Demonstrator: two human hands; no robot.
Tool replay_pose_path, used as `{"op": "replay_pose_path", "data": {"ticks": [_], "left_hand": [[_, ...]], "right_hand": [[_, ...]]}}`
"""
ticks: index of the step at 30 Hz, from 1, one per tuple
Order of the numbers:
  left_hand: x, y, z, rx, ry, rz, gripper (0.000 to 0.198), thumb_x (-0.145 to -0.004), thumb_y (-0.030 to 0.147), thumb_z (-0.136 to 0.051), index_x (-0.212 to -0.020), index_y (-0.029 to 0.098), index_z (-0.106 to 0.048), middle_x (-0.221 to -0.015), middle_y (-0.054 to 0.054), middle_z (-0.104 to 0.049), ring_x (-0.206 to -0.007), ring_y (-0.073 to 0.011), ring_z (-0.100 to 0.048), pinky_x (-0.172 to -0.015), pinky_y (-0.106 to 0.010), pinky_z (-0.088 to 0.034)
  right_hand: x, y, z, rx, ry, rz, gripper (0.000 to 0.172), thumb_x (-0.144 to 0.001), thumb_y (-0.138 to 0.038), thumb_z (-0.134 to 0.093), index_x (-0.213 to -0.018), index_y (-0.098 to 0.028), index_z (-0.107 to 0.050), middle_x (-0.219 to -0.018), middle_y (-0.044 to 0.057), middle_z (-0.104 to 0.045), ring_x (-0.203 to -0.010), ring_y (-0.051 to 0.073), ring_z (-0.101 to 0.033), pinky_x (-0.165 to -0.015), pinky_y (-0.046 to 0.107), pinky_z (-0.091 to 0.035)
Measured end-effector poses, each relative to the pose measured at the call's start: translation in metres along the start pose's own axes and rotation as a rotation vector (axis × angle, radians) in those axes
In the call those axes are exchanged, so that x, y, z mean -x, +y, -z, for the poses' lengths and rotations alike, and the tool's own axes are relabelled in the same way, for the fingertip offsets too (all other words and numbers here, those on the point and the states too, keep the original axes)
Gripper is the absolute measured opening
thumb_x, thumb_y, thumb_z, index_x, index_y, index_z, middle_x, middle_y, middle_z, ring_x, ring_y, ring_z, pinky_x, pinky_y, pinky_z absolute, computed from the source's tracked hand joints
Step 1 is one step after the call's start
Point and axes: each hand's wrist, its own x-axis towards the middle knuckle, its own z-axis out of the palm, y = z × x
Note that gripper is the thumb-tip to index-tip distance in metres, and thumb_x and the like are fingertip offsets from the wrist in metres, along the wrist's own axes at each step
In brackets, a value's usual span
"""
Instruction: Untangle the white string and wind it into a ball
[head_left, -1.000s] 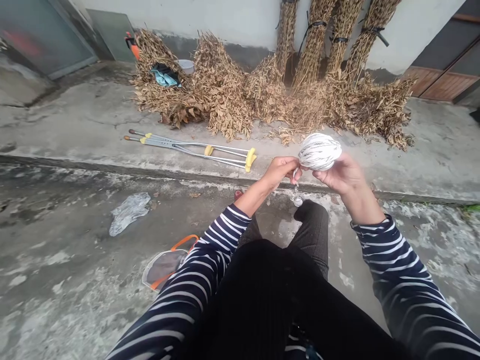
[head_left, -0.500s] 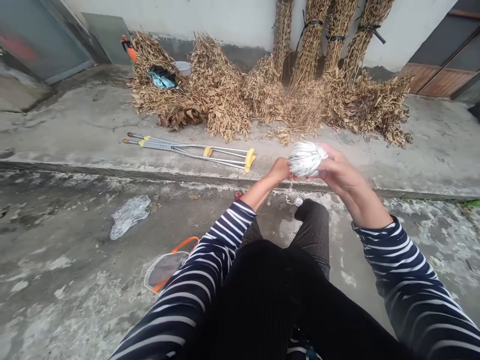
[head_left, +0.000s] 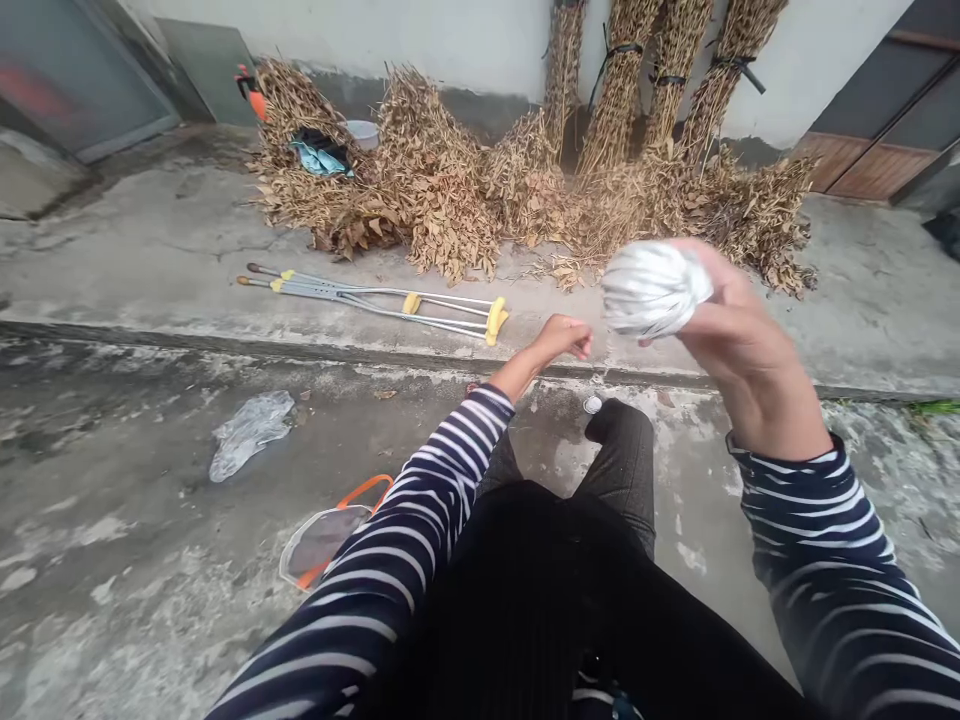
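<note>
My right hand [head_left: 750,330] is wrapped round a ball of white cord [head_left: 654,290], raised above the concrete step and slightly blurred by motion. The cord is wound in many flat, overlapping strands, and my fingers cover its right side. To the left and a little lower, my left hand [head_left: 564,338] is closed, thumb and fingers pressed together. It is apart from the ball. Whether a thin strand is pinched in it, I cannot make out.
Metal crutches [head_left: 367,300] with yellow pads lie on the step. Dried plant bundles [head_left: 442,170] are heaped along the wall. Below the step lie a clear plastic bag [head_left: 253,435] and an orange-trimmed bag [head_left: 330,540], plus a small white thing [head_left: 592,404] near my foot.
My right hand has lifted the ball of white cord up and to the right, away from my left hand. The left hand stays low and closed, now apart from the ball.
</note>
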Motion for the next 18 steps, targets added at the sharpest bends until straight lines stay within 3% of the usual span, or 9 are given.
{"op": "replay_pose_path", "data": {"ticks": [3, 5, 7, 11, 14, 18], "left_hand": [[0.014, -0.001, 0.0, 0.055, 0.006, 0.038, 0.013, -0.077, 0.023, -0.076, -0.076, 0.012, -0.069, -0.077, -0.01, -0.073, -0.072, -0.0167, -0.07, -0.058, -0.025, -0.059], [0.02, 0.008, -0.002, 0.13, 0.096, -0.109, 0.022, -0.072, 0.02, -0.08, -0.091, 0.013, -0.072, -0.099, -0.01, -0.076, -0.089, -0.018, -0.071, -0.062, -0.023, -0.059], [0.022, 0.021, -0.008, 0.185, 0.094, -0.233, 0.039, -0.067, 0.02, -0.085, -0.103, 0.015, -0.071, -0.11, -0.01, -0.076, -0.1, -0.02, -0.07, -0.071, -0.025, -0.061], [0.025, 0.042, -0.023, 0.226, 0.011, -0.259, 0.04, -0.067, 0.027, -0.09, -0.099, 0.013, -0.07, -0.094, -0.008, -0.076, -0.094, -0.0201, -0.072, -0.08, -0.032, -0.061], [0.029, 0.041, -0.028, 0.225, 0.067, -0.264, 0.032, -0.075, 0.038, -0.085, -0.089, 0.013, -0.07, -0.079, -0.005, -0.073, -0.078, -0.0158, -0.072, -0.075, -0.03, -0.061], [0.037, 0.034, -0.024, 0.154, 0.061, -0.247, 0.04, -0.076, 0.049, -0.082, -0.077, 0.012, -0.068, -0.066, -0.003, -0.069, -0.057, -0.0117, -0.065, -0.062, -0.026, -0.057]], "right_hand": [[-0.008, -0.006, 0.008, 0.001, 0.049, 0.011, 0.054, -0.058, -0.029, -0.088, -0.108, -0.025, -0.07, -0.105, 0.005, -0.071, -0.093, 0.029, -0.072, -0.059, 0.035, -0.06], [-0.014, 0.002, 0.009, 0.015, 0.015, -0.019, 0.051, -0.058, -0.026, -0.086, -0.107, -0.025, -0.07, -0.102, 0.005, -0.072, -0.089, 0.027, -0.072, -0.058, 0.034, -0.061], [-0.019, 0.016, 0.006, 0.023, -0.038, -0.052, 0.05, -0.057, -0.023, -0.085, -0.105, -0.025, -0.071, -0.099, 0.004, -0.073, -0.086, 0.025, -0.071, -0.058, 0.034, -0.063], [-0.029, 0.037, 0.0, -0.007, -0.088, -0.102, 0.046, -0.059, -0.024, -0.084, -0.103, -0.024, -0.071, -0.095, 0.003, -0.073, -0.081, 0.022, -0.068, -0.056, 0.032, -0.061], [-0.033, 0.044, 0.002, -0.04, -0.086, -0.124, 0.045, -0.059, -0.025, -0.082, -0.102, -0.023, -0.072, -0.095, 0.004, -0.073, -0.08, 0.022, -0.068, -0.055, 0.032, -0.06], [-0.032, 0.048, 0.006, -0.069, -0.093, -0.155, 0.042, -0.06, -0.025, -0.082, -0.1, -0.021, -0.072, -0.088, 0.004, -0.073, -0.073, 0.021, -0.067, -0.055, 0.034, -0.06]]}}
